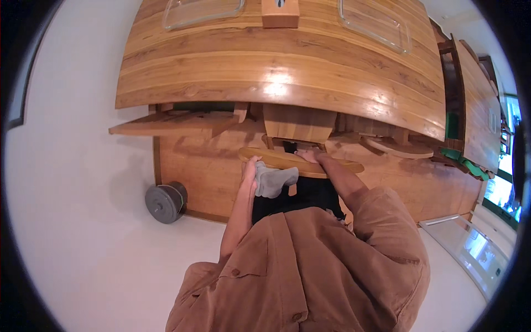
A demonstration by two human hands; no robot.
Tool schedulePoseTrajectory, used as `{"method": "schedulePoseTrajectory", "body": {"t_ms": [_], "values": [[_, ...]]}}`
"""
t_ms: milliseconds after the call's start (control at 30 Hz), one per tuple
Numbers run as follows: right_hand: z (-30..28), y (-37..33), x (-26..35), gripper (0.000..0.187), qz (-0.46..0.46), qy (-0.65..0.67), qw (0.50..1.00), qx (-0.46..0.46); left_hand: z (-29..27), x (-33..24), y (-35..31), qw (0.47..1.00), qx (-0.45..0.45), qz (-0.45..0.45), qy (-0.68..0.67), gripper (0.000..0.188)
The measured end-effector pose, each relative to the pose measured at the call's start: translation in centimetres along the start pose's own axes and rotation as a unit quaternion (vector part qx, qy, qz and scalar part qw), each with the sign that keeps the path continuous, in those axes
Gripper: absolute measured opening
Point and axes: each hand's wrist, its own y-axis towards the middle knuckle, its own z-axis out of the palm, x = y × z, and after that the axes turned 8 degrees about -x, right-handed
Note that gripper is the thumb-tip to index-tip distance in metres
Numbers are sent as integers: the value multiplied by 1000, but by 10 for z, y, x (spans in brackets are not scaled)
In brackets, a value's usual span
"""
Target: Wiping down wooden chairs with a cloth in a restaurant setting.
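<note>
Just in front of my body is a wooden chair (335, 165), its curved back rail running from side to side. My left hand (250, 170) is closed at the left part of the rail, with a grey cloth (272, 181) held in it. The cloth hangs bunched over the near side of the rail. Across the top of the rail reaches my right hand (311, 155), its fingers curled at the far side and partly hidden; it appears to grip the chair. The chair's seat (299, 123) extends toward the table.
A large wooden table (221, 72) lies ahead, bearing two clear glass dishes (203, 25) (376, 30) and a wooden box (280, 21). Other chairs (177, 124) (399, 147) are tucked under its edge. A lidded grey bucket (166, 202) stands left by the white wall. Another table (478, 105) is at right.
</note>
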Motion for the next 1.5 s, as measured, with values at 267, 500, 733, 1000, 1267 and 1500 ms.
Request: {"method": "schedulePoseTrajectory", "body": {"t_ms": [267,500,733,1000,1267,1500], "values": [[-69,9,6,96,15,10,999,38,69,-54,-5,999,-19,-34,-5,32],[-78,46,-4,84,-37,43,998,-32,104,-83,-5,1000,-22,-21,-2,28],[-100,39,29,86,-77,64,995,-19,76,-85,37,999,-23,-29,8,26],[-106,46,22,83,2,26,1000,-6,96,-91,21,999,-40,-26,-16,28],[-139,13,44,95,-60,25,997,38,71,-80,52,997,-32,-73,16,20],[-98,71,20,98,-27,27,999,-5,82,-93,56,992,-4,-118,40,28]]}}
